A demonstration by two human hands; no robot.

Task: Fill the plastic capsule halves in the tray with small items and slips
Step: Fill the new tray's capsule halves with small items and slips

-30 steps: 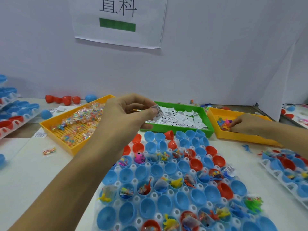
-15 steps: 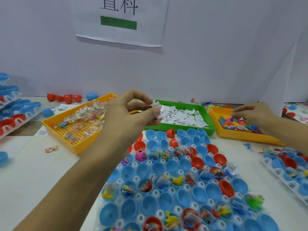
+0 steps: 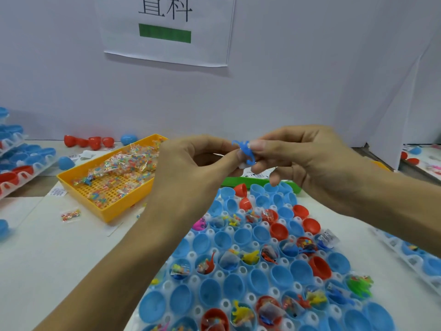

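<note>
We're holding both hands up over the far end of the white plastic tray (image 3: 235, 304) with its rows of blue and red plastic capsule halves (image 3: 210, 292). Our left hand (image 3: 191, 163) and our right hand (image 3: 303, 154) are meeting fingertip to fingertip, and both are pinching a small blue rubbery toy figure (image 3: 245, 150); there's a bit of white paper slip (image 3: 244, 165) peeking out just under it, between the fingers. The figure is hanging in the air above the tray's far edge, touching nothing but our fingers.

Left of the tray, a yellow perforated plastic bin (image 3: 112, 185) of little clear bead packets is sitting near our left forearm, with bare table between its near corner and the tray. Behind the tray's far edge, a green plastic bin (image 3: 236, 181) is mostly hidden by our hands. Lots of capsule halves in the tray's middle rows are empty, while others are holding toys and packets. One stray bead packet (image 3: 70, 215) is lying on the table left of the tray.
</note>
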